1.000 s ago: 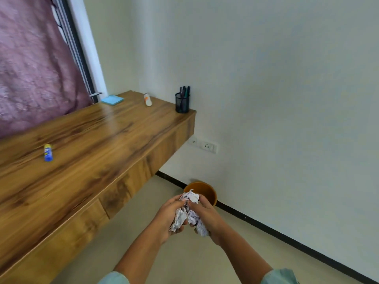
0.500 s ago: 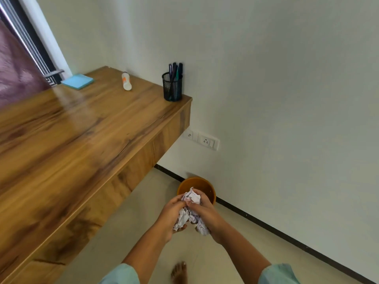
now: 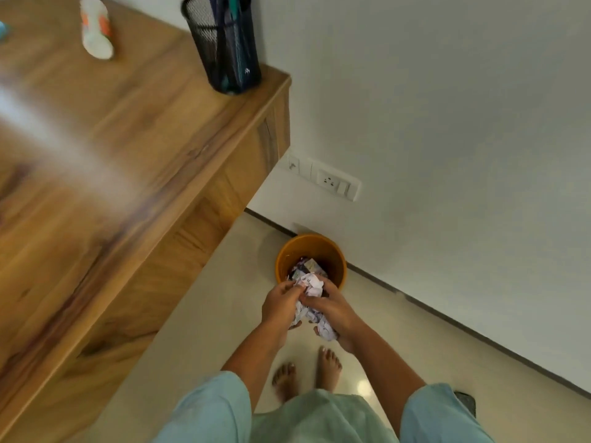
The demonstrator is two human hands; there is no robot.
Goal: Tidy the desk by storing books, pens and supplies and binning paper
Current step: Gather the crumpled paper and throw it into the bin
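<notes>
- Paper (image 3: 308,284), crumpled into a wad, is gripped between both hands above the near rim of the bin and has not yet been dropped.
- Desk (image 3: 128,155), at far left, carries a white-and-orange tube (image 3: 96,27) lying on its side. At the desk's corner a mesh pen cup (image 3: 224,49) holds upright pens.
- Left hand (image 3: 279,303) has its fingers curled round the wad's left side, pressing it toward the other hand.
- Right hand (image 3: 332,310) wraps its fingers over the wad's right side. A loose tail of paper hangs below the palm.
- Bin (image 3: 329,254), orange and round, stands on the floor against the wall, just beyond the hands. Printed scraps already lie inside it.
- Socket (image 3: 329,180) is set in the wall above the bin, well apart from the hands.
- The step in hand looks to be the drop. It would go best if the wad were carried forward over the middle of the mouth and lowered close to the rim. The hanging tail should be tucked in and both hands opened together, so that no piece lands on the floor.
</notes>
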